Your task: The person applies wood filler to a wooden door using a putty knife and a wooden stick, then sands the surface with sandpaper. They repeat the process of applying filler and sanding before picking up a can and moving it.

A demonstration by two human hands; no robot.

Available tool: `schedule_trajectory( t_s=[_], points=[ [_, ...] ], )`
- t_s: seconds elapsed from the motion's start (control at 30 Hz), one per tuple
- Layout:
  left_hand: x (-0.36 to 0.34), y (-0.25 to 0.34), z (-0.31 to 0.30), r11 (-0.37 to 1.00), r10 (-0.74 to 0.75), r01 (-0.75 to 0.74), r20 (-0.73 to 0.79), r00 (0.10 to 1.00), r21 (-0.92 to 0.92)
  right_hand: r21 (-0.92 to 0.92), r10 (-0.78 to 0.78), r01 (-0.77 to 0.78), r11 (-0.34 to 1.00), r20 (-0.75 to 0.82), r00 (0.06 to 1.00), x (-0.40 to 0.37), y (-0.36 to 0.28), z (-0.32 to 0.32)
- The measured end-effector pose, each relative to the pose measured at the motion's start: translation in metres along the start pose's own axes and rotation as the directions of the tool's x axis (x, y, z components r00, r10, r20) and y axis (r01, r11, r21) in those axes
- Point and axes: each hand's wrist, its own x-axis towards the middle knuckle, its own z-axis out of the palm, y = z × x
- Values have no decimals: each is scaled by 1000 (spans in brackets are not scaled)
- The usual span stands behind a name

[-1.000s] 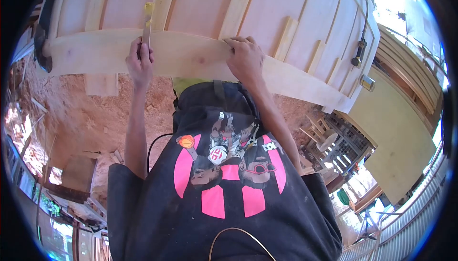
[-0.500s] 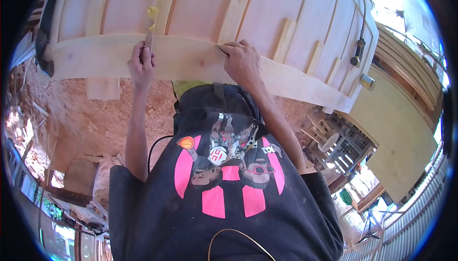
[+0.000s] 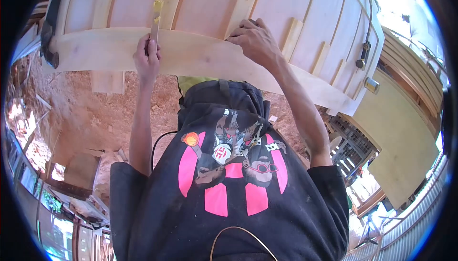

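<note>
My left hand (image 3: 147, 57) is closed around a thin flat strip (image 3: 155, 28), held upright over the panel's near board. A dab of yellow paste (image 3: 158, 6) clings to the strip's far end. My right hand (image 3: 255, 41) is bent over the joint where a short wooden batten (image 3: 240, 12) meets the pale curved board (image 3: 191, 51). Its fingers are curled around a small dark piece, mostly hidden, whose kind I cannot make out. Beyond both hands spreads the large wooden panel (image 3: 210, 3) with its raised strips.
A corded tool (image 3: 363, 56) lies on the panel's right side, near a tin can (image 3: 372, 85) at its edge. Plywood sheets (image 3: 400, 137) are at the right. Sawdust covers the ground (image 3: 109, 118) below, and a dark clamp-like part (image 3: 49, 51) sits at the panel's left end.
My right hand has moved right and farther up, from the curved board's edge to the batten's foot. The left hand still holds the strip. The whole view has shifted slightly.
</note>
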Motion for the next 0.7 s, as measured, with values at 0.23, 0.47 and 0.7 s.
schedule_trajectory(
  t_s=[0.23, 0.47, 0.7],
  points=[
    [3, -4, -3, 1000, 14, -14, -12, 1000, 3, -98, -113, 115, 988, 26, 993, 7, 0, -8],
    [2, -6, -3, 1000, 5, -5, -10, 1000, 16, -132, -104, 125, 983, 154, 983, 1, 3, -12],
    [-1, 8, 1, 997, -40, 42, 30, 999, -59, -238, -65, 139, 961, 295, 953, -13, 16, -26]
  ],
)
